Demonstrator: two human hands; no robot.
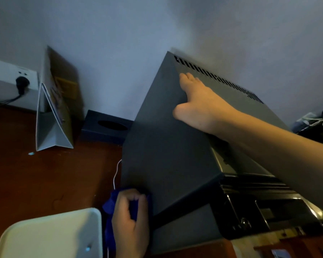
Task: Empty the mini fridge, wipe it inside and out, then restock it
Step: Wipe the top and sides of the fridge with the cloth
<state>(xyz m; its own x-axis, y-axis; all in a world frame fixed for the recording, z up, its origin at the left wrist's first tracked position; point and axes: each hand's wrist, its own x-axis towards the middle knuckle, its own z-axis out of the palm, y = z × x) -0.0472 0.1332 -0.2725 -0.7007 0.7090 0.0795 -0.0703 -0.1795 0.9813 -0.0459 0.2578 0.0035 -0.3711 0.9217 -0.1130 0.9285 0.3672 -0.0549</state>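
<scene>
1. Fridge (pixel 166 146) on the brown desk (pixel 26 174), back near the wall (pixel 119 43), left side panel turned toward the camera, vent slots along the top rear edge.
2. Right hand (pixel 198 103) flat on the fridge's top rear corner, fingers straight and close together, thumb spread over the edge onto the side panel; reads as steadying the box.
3. Left hand (pixel 131 222) low at the front bottom corner of the side panel, fingers curled round a bunched blue cloth (pixel 110 205), cloth pressed against the panel.
4. Step in hand, by judgement: wiping the outside, left side, near its lower edge.
5. Door region (pixel 259 211) at lower right dark and glossy; open or closed cannot be told, and the interior is not visible.
6. Done so far: cannot be confirmed. Emptying and inside wipe likely finished, since the outside wipe comes after them in the task, but nothing here shows the contents or shelves.
7. Left to do, by judgement: rest of the exterior, then restocking.
8. Pale tray (pixel 54 233) at lower left, just beside the cloth hand; nothing visible on the part in view.
9. Elsewhere on the desk: calendar stand (pixel 52 127), dark tissue box (pixel 104 127) behind the fridge, socket (pixel 11 75) with plug (pixel 22 83), thin white cable (pixel 117 174) beside the fridge.
</scene>
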